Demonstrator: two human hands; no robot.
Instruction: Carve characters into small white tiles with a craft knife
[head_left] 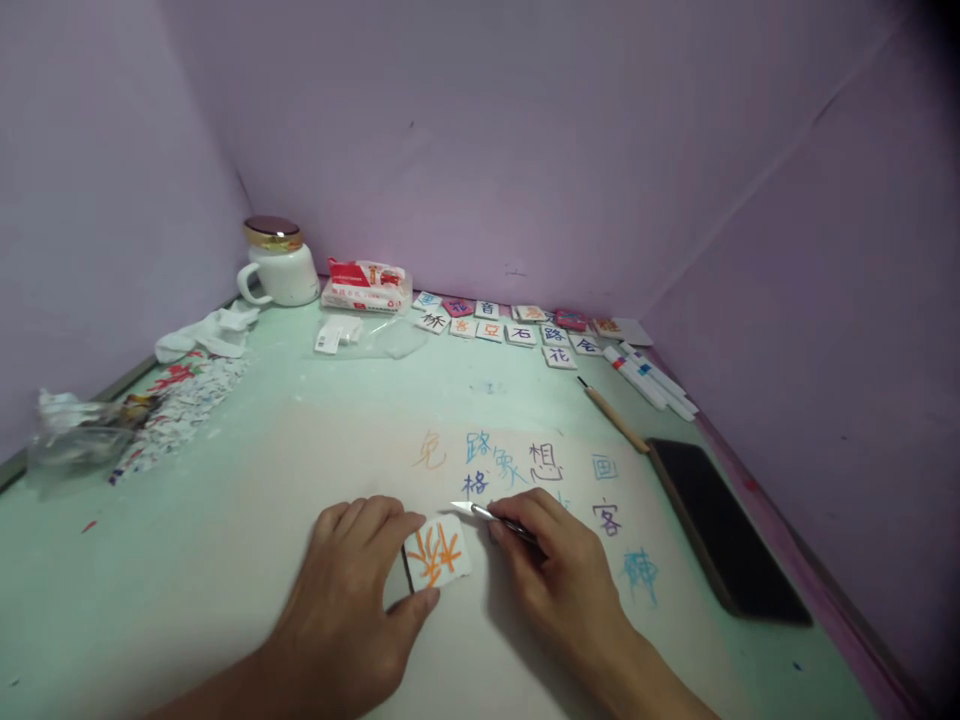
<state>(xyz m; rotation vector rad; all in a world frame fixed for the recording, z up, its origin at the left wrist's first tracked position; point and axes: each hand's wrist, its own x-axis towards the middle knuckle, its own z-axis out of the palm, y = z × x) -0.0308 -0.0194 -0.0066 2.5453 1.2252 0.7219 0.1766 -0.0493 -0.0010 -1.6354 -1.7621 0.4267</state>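
Observation:
My left hand (360,590) grips the edge of a small white tile (455,545) between thumb and forefinger. An orange character is marked on the tile's face, and its left side edge looks dark. In my right hand (559,570) is a craft knife (504,520), held like a pen, its blade pointing left just above the tile's upper right corner. The blade seems apart from the tile. Under both hands lies a pale sheet or surface (300,520) with coloured characters written on it, such as a purple one (545,462) beyond the right hand.
Several character tiles (520,335) lie along the back wall. Markers (637,378), a wooden-handled tool (611,412) and a phone (724,530) line the right side. At the back left are a lidded mug (289,275) and a tissue pack (367,287); shredded scraps (184,400) lie left.

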